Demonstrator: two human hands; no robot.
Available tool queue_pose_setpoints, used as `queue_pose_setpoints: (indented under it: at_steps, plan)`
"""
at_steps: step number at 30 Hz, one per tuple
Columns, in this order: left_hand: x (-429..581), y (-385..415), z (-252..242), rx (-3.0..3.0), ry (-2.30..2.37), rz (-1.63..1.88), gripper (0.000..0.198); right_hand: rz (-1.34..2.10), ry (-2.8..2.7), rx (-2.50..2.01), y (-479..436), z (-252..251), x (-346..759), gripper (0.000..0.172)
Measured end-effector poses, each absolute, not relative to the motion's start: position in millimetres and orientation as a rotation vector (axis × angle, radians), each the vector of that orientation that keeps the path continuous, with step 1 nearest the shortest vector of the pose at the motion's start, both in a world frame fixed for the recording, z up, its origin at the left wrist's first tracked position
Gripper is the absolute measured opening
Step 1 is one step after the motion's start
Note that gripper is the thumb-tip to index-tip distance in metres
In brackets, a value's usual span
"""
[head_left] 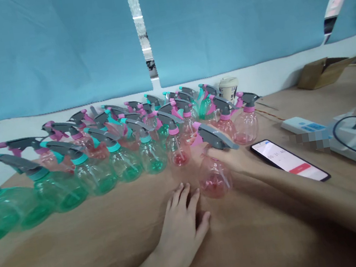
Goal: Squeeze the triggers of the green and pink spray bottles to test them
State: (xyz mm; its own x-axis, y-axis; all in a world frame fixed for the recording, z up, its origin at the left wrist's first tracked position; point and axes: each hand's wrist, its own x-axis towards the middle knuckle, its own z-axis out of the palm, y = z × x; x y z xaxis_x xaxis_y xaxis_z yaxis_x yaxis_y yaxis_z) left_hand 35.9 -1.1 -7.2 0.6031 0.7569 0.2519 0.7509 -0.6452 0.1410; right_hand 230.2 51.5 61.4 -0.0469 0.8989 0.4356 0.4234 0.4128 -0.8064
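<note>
My left hand (185, 221) lies palm down on the brown tabletop with its fingers spread, holding nothing. Just to its right is a clear pink spray bottle (215, 180) with a grey and pink trigger head. My right hand (223, 155) is closed round this bottle's neck, below the head, and the head hides part of the fingers. Behind stand several more spray bottles in rows. A pink one (178, 149) is nearest to my hands, with a green one (153, 157) to its left. Another pink bottle (245, 123) stands at the right end.
A phone (291, 160) with a running timer lies right of my right forearm. Beyond it are a white power strip (304, 126) and a black cable (350, 143). A paper cup (227, 86) stands behind the bottles, and an open cardboard box (321, 74) is at the back right.
</note>
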Motion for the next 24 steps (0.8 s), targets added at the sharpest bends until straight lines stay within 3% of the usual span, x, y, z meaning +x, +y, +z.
queue_pose_setpoints:
  at_steps: [6,24]
  plan:
    - [36.1,-1.0,-7.9,2.789,1.311,0.436,0.041,0.592,-1.634,-1.242,48.8,61.6,229.4,0.004]
    - [36.1,-1.1,-7.8,2.792,1.326,0.424,0.04,0.638,-1.715,-1.231,51.3,52.7,231.8,0.009]
